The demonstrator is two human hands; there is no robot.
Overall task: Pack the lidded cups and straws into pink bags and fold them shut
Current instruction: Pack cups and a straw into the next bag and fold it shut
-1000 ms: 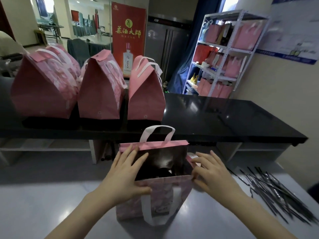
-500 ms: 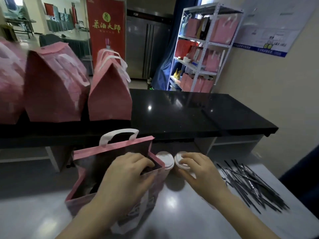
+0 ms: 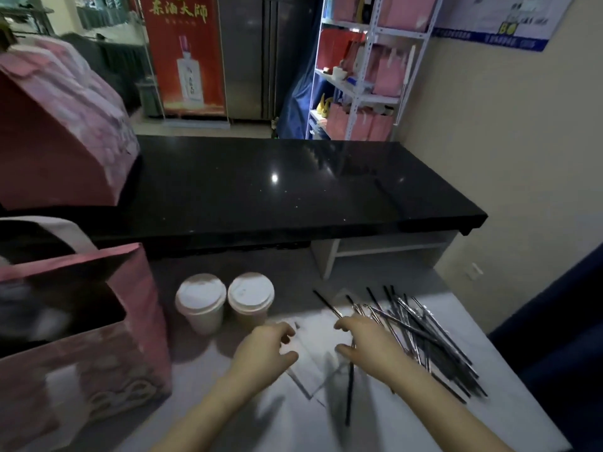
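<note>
Where thin black straws [image 3: 424, 337] lie fanned, two round-lidded cups [image 3: 200, 301] stand near.

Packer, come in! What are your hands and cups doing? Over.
Left hand empty, right hand beside black straws, grip unclear. Two white-lidded cups stand outside open pink paper bag. Nothing blocking.

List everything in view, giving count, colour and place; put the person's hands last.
open bag: one, pink, left on the table
lidded cups: two, white lids, right of the open bag
straws: many, black, heaped on the table's right
sheets: a few, white, under the hands
closed bag: one, pink, on the counter
counter: one, black, behind the table
rack: one, white, far back, holding pink bags
banner: one, red, far back
left hand: one, fingers loosely curled, over the sheets
right hand: one, at the straws, grip unclear
</note>
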